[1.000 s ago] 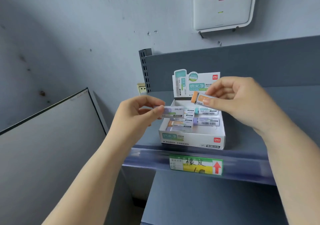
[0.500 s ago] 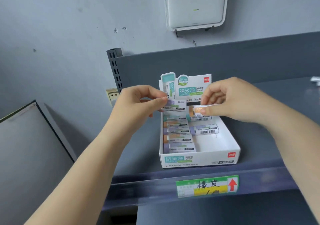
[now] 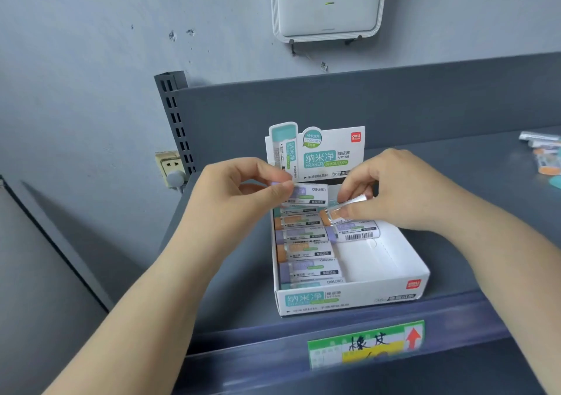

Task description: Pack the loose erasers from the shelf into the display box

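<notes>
grey shelf (image 3: 230, 297) carries display box (image 3: 391, 291); left hand (image 3: 239, 194) pinches purple eraser (image 3: 306, 193), right hand (image 3: 400, 191) pinches orange eraser (image 3: 335, 214).

Hidden and cut-off parts

The white wall box (image 3: 329, 6) is cut off at the top. The loose erasers (image 3: 545, 154) are cut off at the right. The shelf tag (image 3: 365, 344) is blurred.

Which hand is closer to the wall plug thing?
Left. The left hand holds an eraser just right of the wall socket. The right hand is farther right, over the display box, holding another eraser.
</notes>
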